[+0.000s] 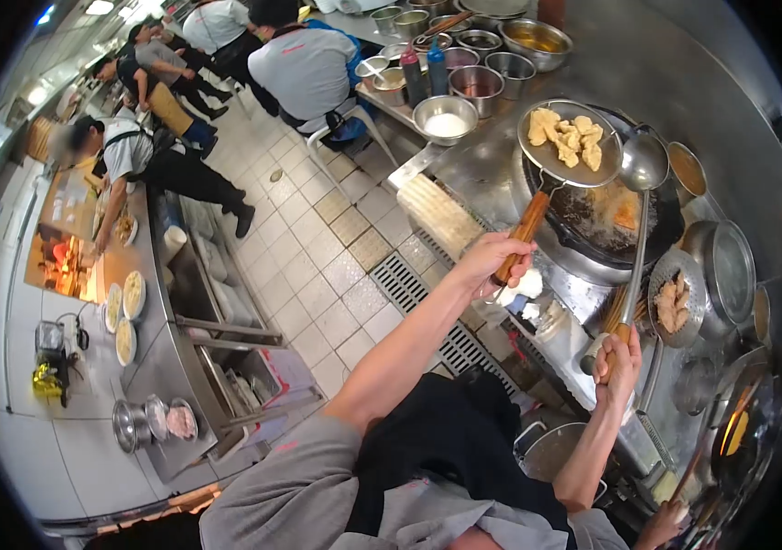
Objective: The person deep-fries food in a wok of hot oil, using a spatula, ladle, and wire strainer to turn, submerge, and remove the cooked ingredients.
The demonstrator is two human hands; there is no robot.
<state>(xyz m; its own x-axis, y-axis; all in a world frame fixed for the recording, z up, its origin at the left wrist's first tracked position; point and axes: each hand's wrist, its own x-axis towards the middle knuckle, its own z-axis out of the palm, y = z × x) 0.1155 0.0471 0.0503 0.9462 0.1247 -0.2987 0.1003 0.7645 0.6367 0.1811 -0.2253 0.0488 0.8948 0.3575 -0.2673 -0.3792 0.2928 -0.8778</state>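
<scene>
My left hand (498, 264) is closed around the wooden handle of a skimmer (537, 174). Pale golden fried pieces (576, 139) lie in the skimmer, which is over the far left part of a dark wok (569, 220). Oil bubbles in the wok, with a browned piece (627, 216) at the surface. In my right hand (617, 367) is the handle of a long metal ladle (645, 163). Its bowl is beside the skimmer's right rim, above the wok; whether they touch I cannot tell.
Right of the wok, another strainer (678, 298) holds browned pieces. Metal bowls (446, 119) and sauce bottles (437, 69) stand on the far counter. At lower right, another person's hand (664, 527) is near a second wok (743, 440). Several people work at left and behind.
</scene>
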